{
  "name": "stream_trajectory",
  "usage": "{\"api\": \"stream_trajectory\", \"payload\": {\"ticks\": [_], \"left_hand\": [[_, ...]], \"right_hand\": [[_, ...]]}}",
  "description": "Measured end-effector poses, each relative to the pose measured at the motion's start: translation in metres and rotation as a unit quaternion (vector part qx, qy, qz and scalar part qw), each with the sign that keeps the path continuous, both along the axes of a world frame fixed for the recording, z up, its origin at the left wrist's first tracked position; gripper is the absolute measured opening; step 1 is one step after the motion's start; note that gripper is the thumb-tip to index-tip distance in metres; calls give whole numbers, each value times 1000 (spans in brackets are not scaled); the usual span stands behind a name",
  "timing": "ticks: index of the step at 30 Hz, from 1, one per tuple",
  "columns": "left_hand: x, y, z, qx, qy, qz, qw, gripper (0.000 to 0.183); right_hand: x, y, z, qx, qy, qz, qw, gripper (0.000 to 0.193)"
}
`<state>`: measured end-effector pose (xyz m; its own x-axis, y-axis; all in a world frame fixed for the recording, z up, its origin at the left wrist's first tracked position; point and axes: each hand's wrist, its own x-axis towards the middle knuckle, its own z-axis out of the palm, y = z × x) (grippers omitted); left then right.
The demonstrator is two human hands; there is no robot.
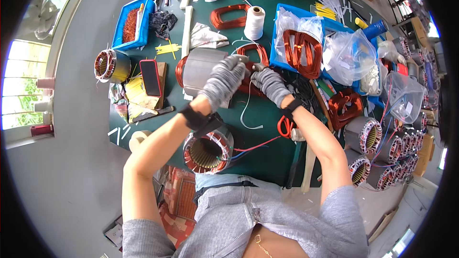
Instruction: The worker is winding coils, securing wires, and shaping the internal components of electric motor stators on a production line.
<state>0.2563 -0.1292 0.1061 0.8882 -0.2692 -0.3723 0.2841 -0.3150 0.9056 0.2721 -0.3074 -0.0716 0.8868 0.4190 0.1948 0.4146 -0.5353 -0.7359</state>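
Both gloved hands meet at the stator on the green bench: our left hand grips its rim, our right hand pinches the copper coil, apparently closed. We should feed turns evenly into the slot, keeping wire untwisted and insulation unscratched.

Copper coil beside grey stator
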Motion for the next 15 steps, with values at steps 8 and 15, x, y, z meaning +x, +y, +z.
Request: {"api": "stream_trajectory", "payload": {"ticks": [8, 15], "left_hand": [[16, -26, -10, -257, 245, -6, 935, 31], [-8, 46, 42, -349, 194, 19, 917, 21]], "right_hand": [[53, -40, 142, 39, -3, 65, 997, 8], [92, -49, 211, -58, -14, 78, 995, 17]]}}
